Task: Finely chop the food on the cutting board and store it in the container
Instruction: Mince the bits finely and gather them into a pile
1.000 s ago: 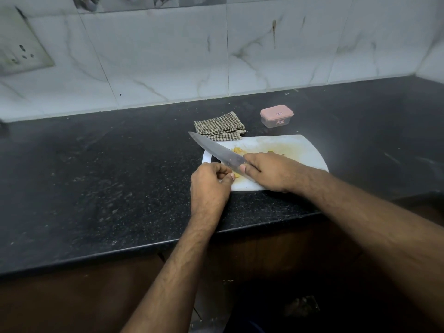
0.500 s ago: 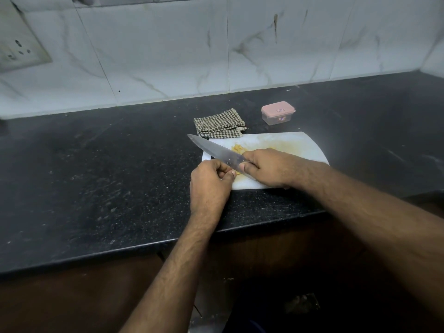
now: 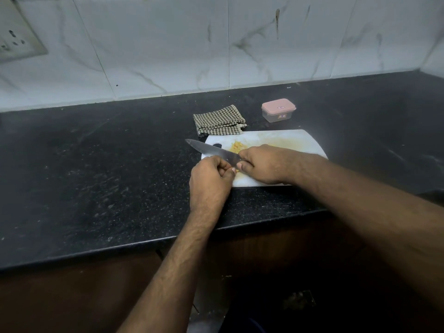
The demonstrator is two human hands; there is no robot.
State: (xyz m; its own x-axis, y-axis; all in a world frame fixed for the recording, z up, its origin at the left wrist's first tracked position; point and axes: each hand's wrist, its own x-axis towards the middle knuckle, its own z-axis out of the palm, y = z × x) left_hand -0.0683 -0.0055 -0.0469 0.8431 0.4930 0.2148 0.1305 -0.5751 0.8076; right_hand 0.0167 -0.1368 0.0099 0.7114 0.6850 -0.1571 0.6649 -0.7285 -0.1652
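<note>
A person's right hand [image 3: 266, 164] holds a chef's knife [image 3: 211, 151], its grip wrapped round the handle, blade angled toward 10 o'clock across the white cutting board [image 3: 310, 143]. The left hand [image 3: 209, 179] pinches yellow food [image 3: 236, 171] against the blade's near edge; more chopped bits [image 3: 236, 146] lie at the board's 11 o'clock. The pink-lidded container [image 3: 278, 110], closed, sits on the black bench [image 3: 96, 164] at the board's 12 o'clock, beside a checked cloth [image 3: 218, 120]. Fingertips that close to the edge risk a cut if the blade slips.
</note>
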